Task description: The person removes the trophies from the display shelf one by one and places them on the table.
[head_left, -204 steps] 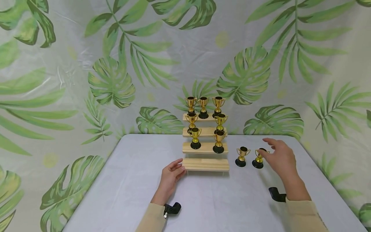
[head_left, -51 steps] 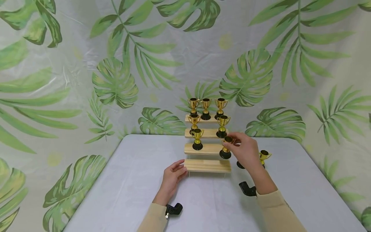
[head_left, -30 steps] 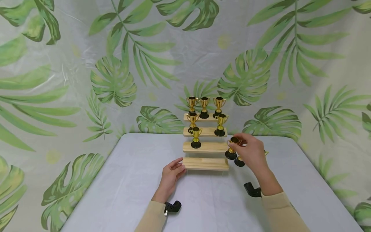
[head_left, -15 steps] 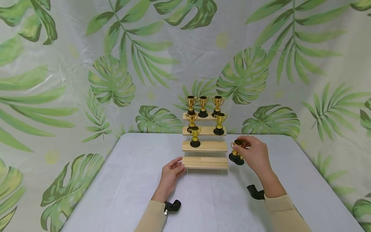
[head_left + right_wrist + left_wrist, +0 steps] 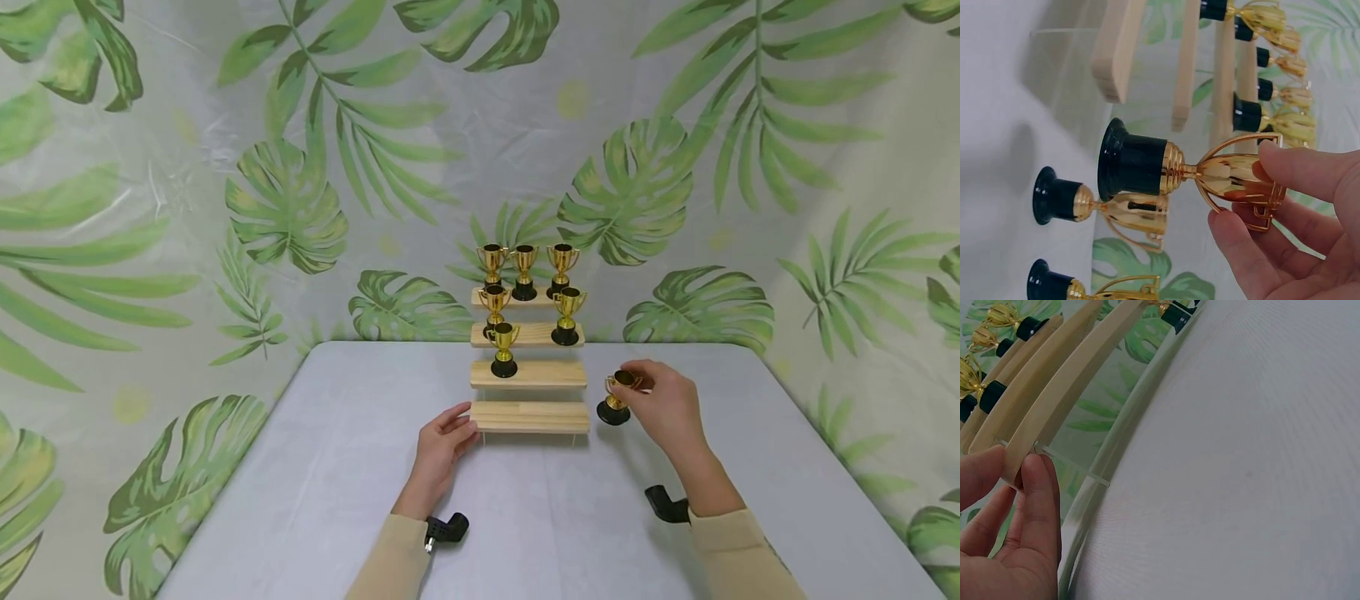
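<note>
My right hand [image 5: 667, 408] pinches a small gold trophy cup [image 5: 613, 402] with a black base by its bowl and handles, to the right of a stepped wooden display stand [image 5: 528, 373]. In the right wrist view this trophy [image 5: 1141, 164] is held above the table, its base apart from the stand. Two more trophies [image 5: 1063, 199] stand beyond it there; the hand hides them in the head view. My left hand [image 5: 441, 454] grips the left end of the stand's lowest step [image 5: 1044, 406] between thumb and fingers.
Three trophies [image 5: 525, 271] stand on the top step, two [image 5: 567, 315] on the second, and one [image 5: 504, 348] at the left of the third. Thin clear legs carry the stand on the white-covered table [image 5: 360, 392]. A leaf-patterned sheet [image 5: 420, 150] hangs behind.
My right hand has gone from the table trophies to the third step, taken hold of the trophy at its right end, and carried it right, off the stand. My left hand stays on the lowest step.
</note>
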A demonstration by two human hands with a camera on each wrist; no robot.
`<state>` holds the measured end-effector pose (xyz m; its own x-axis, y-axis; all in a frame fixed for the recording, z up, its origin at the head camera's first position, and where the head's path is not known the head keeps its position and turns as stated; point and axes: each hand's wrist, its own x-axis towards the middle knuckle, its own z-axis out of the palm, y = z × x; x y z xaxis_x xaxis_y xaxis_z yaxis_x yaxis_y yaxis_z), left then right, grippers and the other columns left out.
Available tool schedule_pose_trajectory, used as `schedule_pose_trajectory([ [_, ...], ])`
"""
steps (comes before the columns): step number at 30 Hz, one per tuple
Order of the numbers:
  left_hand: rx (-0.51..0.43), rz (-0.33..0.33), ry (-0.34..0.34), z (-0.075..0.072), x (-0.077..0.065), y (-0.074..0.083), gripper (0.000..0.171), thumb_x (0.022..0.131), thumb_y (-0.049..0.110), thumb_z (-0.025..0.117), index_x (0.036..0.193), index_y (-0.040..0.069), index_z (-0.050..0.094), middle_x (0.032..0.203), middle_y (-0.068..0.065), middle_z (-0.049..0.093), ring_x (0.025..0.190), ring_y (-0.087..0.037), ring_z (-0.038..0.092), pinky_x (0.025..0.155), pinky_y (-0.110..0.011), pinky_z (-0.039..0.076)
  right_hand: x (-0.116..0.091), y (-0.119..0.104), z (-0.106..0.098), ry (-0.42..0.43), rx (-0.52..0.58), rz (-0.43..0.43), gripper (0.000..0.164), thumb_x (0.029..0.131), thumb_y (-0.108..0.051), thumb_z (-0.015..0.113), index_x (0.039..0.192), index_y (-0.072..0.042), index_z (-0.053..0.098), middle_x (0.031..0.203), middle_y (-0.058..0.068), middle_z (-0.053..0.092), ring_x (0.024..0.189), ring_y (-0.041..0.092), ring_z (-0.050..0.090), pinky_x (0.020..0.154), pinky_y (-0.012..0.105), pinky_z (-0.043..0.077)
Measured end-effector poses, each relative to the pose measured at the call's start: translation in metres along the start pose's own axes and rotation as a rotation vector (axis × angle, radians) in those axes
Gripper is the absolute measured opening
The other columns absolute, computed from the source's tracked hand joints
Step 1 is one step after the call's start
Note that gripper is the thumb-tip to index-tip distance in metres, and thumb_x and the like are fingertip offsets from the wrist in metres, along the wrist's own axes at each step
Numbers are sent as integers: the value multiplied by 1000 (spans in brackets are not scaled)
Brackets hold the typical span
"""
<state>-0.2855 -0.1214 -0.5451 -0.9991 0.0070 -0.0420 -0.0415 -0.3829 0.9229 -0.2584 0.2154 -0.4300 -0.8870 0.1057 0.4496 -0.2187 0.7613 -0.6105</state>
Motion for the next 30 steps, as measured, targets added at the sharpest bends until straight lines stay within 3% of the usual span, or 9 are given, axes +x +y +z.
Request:
schedule_pose_trajectory([
  [6, -2, -3, -3, 0, 0, 2, 47, 90, -4, 72, 135, -3, 60, 113, -17, 63, 97, -21, 69, 92, -35, 57, -3, 5, 0, 0, 7, 1, 34, 85, -20, 83, 114, -5, 72, 96, 11, 72, 89, 30, 67, 71, 46, 57],
  [30, -8, -9, 13, 1, -1, 3, 44, 89, -6, 72, 132, -2, 62, 111, -16, 65, 96, -22, 69, 89, -34, 58, -8, 26, 7, -35, -56, 95, 38, 86, -20, 81, 118, -3, 70, 95, 14, 71, 84, 30, 64, 64, 41, 52],
])
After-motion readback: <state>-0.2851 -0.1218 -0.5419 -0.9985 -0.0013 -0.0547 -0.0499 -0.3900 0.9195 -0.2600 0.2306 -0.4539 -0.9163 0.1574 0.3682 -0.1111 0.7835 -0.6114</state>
